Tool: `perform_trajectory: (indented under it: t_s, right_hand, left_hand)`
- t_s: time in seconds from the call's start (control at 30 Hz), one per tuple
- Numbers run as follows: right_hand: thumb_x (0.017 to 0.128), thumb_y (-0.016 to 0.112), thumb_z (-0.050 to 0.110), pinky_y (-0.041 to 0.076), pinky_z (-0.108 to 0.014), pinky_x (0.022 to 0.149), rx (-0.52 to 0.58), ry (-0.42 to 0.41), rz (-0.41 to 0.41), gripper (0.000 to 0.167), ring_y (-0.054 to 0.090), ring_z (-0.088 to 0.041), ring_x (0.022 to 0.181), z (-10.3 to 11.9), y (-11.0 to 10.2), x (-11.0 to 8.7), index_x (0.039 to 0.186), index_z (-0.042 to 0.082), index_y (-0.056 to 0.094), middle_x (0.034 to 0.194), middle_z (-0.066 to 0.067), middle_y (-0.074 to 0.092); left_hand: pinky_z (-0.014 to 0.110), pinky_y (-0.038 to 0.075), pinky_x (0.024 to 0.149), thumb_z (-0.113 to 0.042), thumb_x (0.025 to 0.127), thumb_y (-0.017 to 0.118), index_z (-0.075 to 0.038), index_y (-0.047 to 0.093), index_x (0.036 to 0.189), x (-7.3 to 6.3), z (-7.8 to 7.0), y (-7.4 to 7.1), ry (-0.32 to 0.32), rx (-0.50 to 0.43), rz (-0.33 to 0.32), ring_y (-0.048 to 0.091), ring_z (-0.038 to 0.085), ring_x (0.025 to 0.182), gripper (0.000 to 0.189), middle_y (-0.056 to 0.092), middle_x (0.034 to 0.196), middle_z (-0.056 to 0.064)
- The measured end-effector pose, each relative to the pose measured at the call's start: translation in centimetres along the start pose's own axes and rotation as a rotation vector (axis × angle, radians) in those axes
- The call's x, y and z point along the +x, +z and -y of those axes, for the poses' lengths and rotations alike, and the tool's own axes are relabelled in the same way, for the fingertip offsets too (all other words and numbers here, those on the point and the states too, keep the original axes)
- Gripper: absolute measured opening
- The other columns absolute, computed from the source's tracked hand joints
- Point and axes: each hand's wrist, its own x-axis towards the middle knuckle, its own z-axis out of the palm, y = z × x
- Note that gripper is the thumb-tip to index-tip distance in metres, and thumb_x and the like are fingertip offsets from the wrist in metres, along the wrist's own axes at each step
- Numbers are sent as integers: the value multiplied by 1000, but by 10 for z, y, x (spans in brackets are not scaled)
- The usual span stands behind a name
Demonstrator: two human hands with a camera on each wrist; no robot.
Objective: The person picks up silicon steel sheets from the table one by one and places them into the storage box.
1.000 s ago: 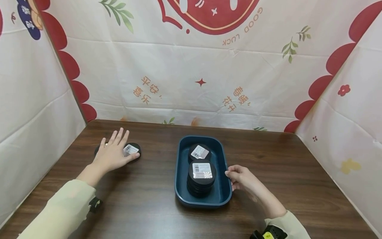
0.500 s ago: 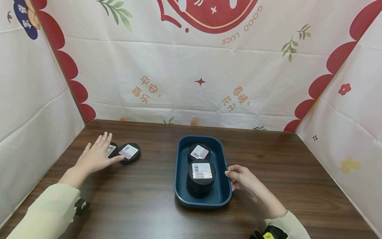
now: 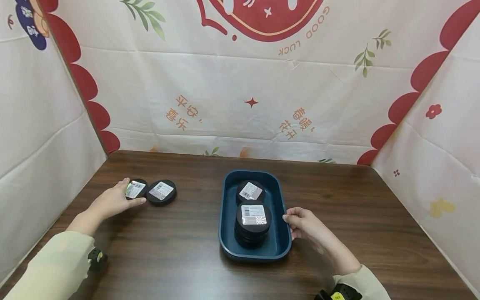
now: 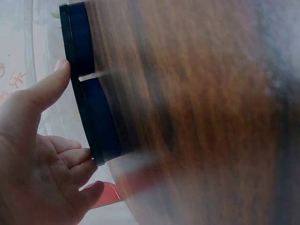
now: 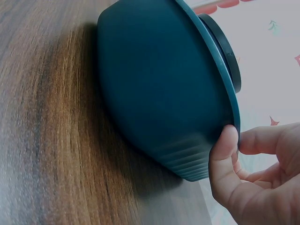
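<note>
Two flat round black containers with white barcode labels lie side by side at the table's left. My left hand (image 3: 108,203) is at the left container (image 3: 136,189), thumb at its near edge and fingertips at its far left side. In the left wrist view, the thumb (image 4: 56,82) and bent fingers reach the container's rim (image 4: 90,129). The other container (image 3: 162,192) sits just right of it. My right hand (image 3: 305,225) pinches the right rim of a blue rectangular tray (image 3: 277,246). Inside the tray stand a stack of black containers (image 3: 253,221) and another behind it (image 3: 250,191).
The brown wooden table (image 3: 180,258) spans the space between the hands. A white printed cloth (image 3: 225,83) hangs behind it, with cloth sides at left and right. A dark wrist device (image 3: 97,259) is on the left sleeve; another (image 3: 341,292) is on the right.
My left hand has moved left from over the two containers, uncovering them, and its fingers have closed in around the left one. My right hand and the tray have stayed put.
</note>
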Motion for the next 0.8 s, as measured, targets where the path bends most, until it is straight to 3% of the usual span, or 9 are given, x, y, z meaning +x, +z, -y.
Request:
perform_trajectory:
  t_s: [0.57, 0.8]
  right_hand:
    - [95, 50, 14, 49, -27, 56, 13, 5, 14, 32, 49, -16, 64, 2, 0, -1, 112, -12, 41, 77, -9, 50]
    - [95, 50, 14, 49, -26, 56, 12, 0, 17, 35, 49, -16, 63, 2, 0, -1, 114, -14, 40, 77, -9, 50]
  left_hand:
    - [64, 30, 96, -49, 77, 69, 22, 24, 134, 2, 8, 2, -4, -28, -27, 33, 56, 120, 101, 29, 132, 43]
    - [65, 32, 94, -58, 72, 69, 21, 25, 134, 2, 11, 1, -39, -11, -30, 35, 57, 117, 109, 31, 130, 44]
